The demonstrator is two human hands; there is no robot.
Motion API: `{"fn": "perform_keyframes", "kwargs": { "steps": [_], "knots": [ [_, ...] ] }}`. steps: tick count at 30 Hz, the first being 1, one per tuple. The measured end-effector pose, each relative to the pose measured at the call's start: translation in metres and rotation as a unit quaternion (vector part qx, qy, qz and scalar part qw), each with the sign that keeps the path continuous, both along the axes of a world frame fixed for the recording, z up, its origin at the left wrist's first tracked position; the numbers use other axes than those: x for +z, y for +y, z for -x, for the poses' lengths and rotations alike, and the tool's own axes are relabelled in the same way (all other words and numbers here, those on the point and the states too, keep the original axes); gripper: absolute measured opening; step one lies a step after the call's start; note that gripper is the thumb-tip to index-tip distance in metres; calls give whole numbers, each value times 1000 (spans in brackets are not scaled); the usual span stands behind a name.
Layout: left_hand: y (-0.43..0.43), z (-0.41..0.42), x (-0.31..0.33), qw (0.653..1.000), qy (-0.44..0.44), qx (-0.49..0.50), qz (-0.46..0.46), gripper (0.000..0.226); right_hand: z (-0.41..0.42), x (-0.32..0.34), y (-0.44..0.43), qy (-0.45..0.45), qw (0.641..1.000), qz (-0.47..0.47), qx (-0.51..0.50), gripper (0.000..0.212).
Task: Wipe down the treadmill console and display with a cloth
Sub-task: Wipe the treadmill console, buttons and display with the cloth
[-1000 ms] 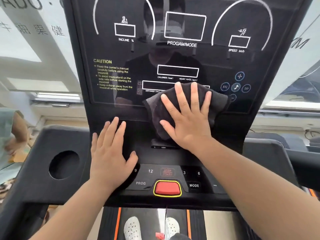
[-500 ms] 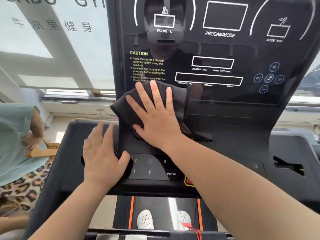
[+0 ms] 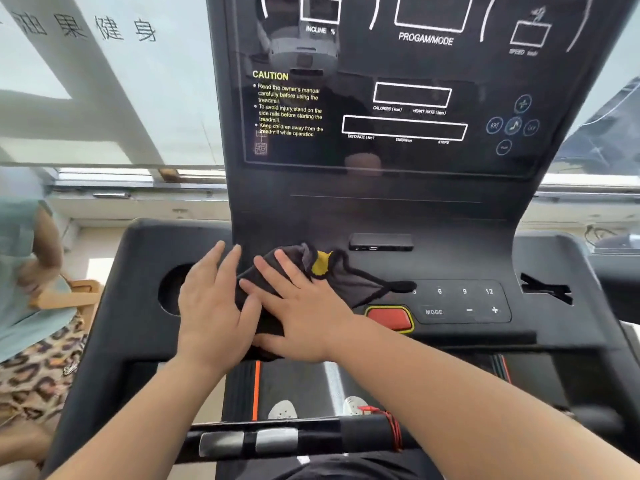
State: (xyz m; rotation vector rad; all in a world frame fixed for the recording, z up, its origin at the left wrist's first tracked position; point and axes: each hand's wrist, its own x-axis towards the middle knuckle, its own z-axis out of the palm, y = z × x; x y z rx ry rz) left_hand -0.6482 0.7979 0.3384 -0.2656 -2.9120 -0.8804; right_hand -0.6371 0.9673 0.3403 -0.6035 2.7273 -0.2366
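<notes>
- Windows (image 3: 104, 98) fill the room's far side, frosted glass with Chinese lettering along the top, a pale sill running beneath.
- Treadmill console (image 3: 450, 344) spreads wide and black under the camera, its round cup hole (image 3: 173, 289) near the left edge, a jagged slot near the right edge.
- Display (image 3: 398, 98) stands upright at the console's back, dark and glossy, with yellow CAUTION text at its left side and white-outlined readout boxes across the middle.
- Bystander (image 3: 31, 289) at the left edge of view, in a pale green top and leopard-print bottoms.
- Handlebar (image 3: 277, 441) crosses the bottom, silver grip pads on it, white shoes on the belt below.
- Cloth (image 3: 346, 277), dark grey with a yellow patch, lies bunched on the console's left-centre, trailing toward the number keys.
- Right hand (image 3: 304, 317) presses flat on the cloth, fingers spread.
- Left hand (image 3: 211, 306) rests flat just beside it, fingers together, thumb touching the cloth's edge.
- Red stop button (image 3: 389, 318) sits just right of the cloth, yellow-rimmed.
</notes>
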Motion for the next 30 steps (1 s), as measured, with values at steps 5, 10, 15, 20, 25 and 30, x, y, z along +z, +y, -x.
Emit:
{"fn": "perform_keyframes", "kwargs": {
  "steps": [5,10,15,20,25,30],
  "knots": [
    [11,-7,-6,999,30,-31,26,59,-30,5,29,28,999,-31,19,89],
    [28,-17,-6,997,37,-38,55,54,-46,1,93,21,990,-59,-123,88],
    [67,-32,-4,994,58,-68,69,53,-56,5,145,0,988,-14,-156,96],
    [122,-51,0,991,58,-97,73,51,-72,1,191,15,981,-10,-192,83],
    [178,-70,5,988,69,-92,99,54,-96,-1,234,26,975,-19,-218,80],
    [222,-76,9,987,82,-71,115,49,-116,2,263,14,976,-23,-217,77]
  ]
}}
